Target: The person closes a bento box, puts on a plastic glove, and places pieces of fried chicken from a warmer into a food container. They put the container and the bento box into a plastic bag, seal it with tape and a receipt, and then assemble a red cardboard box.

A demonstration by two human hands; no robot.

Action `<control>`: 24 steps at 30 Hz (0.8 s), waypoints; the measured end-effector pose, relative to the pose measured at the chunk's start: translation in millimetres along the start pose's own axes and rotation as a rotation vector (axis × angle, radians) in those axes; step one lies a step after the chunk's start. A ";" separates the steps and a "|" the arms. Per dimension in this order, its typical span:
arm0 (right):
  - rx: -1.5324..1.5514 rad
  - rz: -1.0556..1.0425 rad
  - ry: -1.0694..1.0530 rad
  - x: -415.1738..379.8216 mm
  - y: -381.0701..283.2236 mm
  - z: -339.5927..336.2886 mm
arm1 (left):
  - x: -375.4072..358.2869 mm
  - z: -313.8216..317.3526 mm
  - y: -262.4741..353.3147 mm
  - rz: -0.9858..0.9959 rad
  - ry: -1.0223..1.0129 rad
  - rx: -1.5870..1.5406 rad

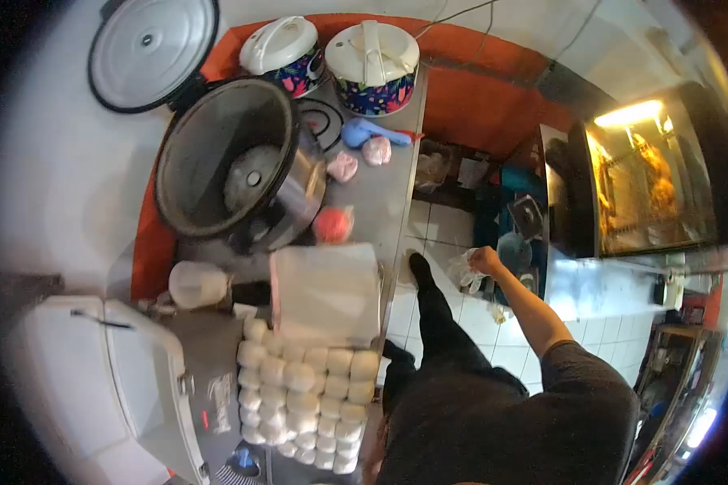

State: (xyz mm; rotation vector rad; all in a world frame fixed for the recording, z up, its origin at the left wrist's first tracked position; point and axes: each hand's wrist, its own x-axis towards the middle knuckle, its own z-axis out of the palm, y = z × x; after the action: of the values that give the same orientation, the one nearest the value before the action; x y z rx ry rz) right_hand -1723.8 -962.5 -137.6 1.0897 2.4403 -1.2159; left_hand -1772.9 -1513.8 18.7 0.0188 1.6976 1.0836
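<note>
My right hand (pixel 485 260) is stretched out over the tiled floor. Its fingers are closed on a crumpled clear plastic bag (pixel 466 273), which hangs beside my leg. Of my left arm only a strip of skin (pixel 372 467) shows at the bottom edge, next to the counter; the fingers are hidden. Nearest to it are rows of white round balls (pixel 301 378), like buns or dough, stacked on the counter. Beyond them lies a flat stack of clear plastic bags (pixel 328 291).
A big open steel pot (pixel 307 182) and two flowered pots with white lids (pixel 372 77) stand along the metal counter (pixel 372 202). Small tied bags (pixel 376 150) lie near a blue object (pixel 372 132). A lit glass cabinet (pixel 655 178) is at right, a white cooler (pixel 73 380) at left.
</note>
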 end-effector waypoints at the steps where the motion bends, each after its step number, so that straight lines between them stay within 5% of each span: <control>1: -0.003 0.001 -0.012 41.0 22.6 1.5 | 3.0 -0.7 4.0 -0.084 0.075 -0.009; 5: -0.002 0.075 0.189 255.2 109.3 22.5 | 21.5 11.1 38.4 -0.375 0.333 -0.092; 8: -0.532 -0.041 0.465 400.3 158.0 40.1 | 24.6 30.2 67.3 -0.539 0.460 -0.129; 9: -0.369 0.143 0.350 427.6 143.1 25.5 | 22.5 37.2 76.9 -0.583 0.490 -0.145; 11: -0.505 -0.004 0.213 451.4 98.0 -21.7 | 30.8 45.2 98.8 -0.650 0.528 -0.166; 13: -0.338 -0.301 0.691 516.9 167.4 11.5 | 34.2 51.8 114.4 -0.707 0.546 -0.172; 14: -0.331 -0.289 0.681 506.1 147.9 5.5 | 33.3 52.1 120.8 -0.722 0.549 -0.174; 16: 0.014 -0.075 0.604 458.2 65.9 -27.0 | 30.9 50.8 134.0 -0.725 0.563 -0.184; 18: -0.093 0.046 0.411 418.6 55.5 -20.3 | 18.9 41.2 154.3 -0.669 0.551 -0.199; 19: -0.089 -0.257 0.459 376.3 56.5 -7.1 | 24.1 41.5 150.9 -0.659 0.558 -0.195; 20: -0.131 -0.089 0.231 338.0 69.3 29.1 | 18.4 42.9 153.1 -0.635 0.559 -0.221; 24: 0.275 -0.226 -0.897 145.7 -8.8 57.0 | 1.3 46.9 130.1 -0.420 0.365 -0.290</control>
State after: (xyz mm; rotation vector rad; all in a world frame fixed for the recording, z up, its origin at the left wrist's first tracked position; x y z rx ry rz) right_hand -1840.5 -932.4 -237.7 0.1891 1.7421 -1.6663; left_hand -1799.2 -1406.9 102.4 -0.7269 1.7363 1.0392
